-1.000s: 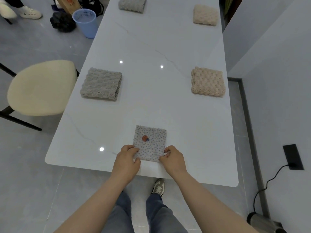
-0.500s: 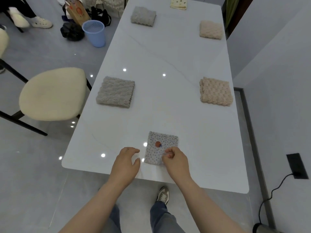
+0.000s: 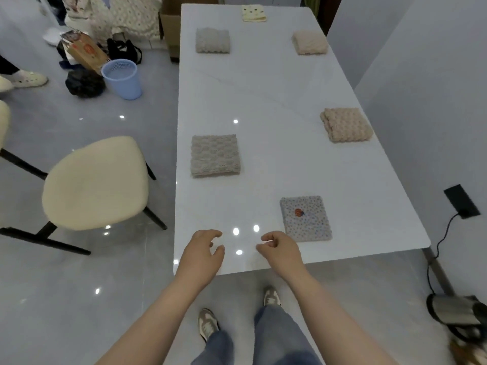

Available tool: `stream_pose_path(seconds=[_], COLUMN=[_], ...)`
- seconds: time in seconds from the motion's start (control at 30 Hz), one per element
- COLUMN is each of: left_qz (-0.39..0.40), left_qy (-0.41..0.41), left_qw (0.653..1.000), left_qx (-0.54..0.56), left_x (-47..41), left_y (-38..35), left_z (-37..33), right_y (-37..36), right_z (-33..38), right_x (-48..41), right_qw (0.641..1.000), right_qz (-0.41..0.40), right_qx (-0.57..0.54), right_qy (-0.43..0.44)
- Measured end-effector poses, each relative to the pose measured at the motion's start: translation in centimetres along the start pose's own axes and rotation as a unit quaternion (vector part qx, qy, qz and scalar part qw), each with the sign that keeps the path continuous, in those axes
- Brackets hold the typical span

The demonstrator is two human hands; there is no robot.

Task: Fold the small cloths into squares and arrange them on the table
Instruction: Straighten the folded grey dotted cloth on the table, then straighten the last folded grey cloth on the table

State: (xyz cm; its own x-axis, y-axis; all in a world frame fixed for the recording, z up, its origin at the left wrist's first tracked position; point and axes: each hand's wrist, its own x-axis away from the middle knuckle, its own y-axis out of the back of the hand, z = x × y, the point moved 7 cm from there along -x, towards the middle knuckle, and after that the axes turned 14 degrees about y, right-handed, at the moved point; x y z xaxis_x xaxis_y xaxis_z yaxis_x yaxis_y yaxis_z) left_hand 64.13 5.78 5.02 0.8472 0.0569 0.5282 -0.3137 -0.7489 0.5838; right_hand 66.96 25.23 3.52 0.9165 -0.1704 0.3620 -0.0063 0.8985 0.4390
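Note:
A small dotted grey cloth (image 3: 305,218) with an orange spot lies folded into a square near the front right of the white table (image 3: 263,96). My left hand (image 3: 201,255) and my right hand (image 3: 280,252) hover over the table's front edge, left of that cloth, fingers loosely curled and holding nothing. Two grey folded cloths lie along the left side, one near (image 3: 214,155) and one far (image 3: 212,40). Two beige ones lie along the right side, near (image 3: 346,125) and far (image 3: 309,42). A yellow folded cloth (image 3: 253,13) sits at the far end.
A cream chair (image 3: 95,183) stands left of the table. A blue basket (image 3: 122,79), bags and a cardboard box (image 3: 170,27) are on the floor at the back left. A wall runs close along the right, with a cable and a device (image 3: 456,312) on the floor.
Both hands have let go of the dotted cloth and drawn back toward the front edge. The view has swung left, so the cloth now lies to the right of my hands.

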Motion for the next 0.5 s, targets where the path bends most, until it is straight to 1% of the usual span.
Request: stream_pose_path(seconds=[0.07,0.23,0.5], left_qz=[0.017,0.041,0.035], left_qy=[0.002,0.005,-0.017], left_qw=[1.000,0.999,0.998], left_qx=[-0.003,-0.014,-0.056], left_x=[-0.4,-2.4,-7.6], left_y=[0.3,1.4,3.8], left_z=[0.5,0.2,-3.5], right_y=[-0.7,-1.3,-1.4], right_z=[0.1,0.6,2.8], right_x=[0.2,-1.0,-6.2], right_qw=[1.000,0.999,0.999], right_qz=[0.009,-0.009,-0.026], right_qx=[0.002,0.006,-0.013], right_qy=[-0.017,-0.031,-0.023])
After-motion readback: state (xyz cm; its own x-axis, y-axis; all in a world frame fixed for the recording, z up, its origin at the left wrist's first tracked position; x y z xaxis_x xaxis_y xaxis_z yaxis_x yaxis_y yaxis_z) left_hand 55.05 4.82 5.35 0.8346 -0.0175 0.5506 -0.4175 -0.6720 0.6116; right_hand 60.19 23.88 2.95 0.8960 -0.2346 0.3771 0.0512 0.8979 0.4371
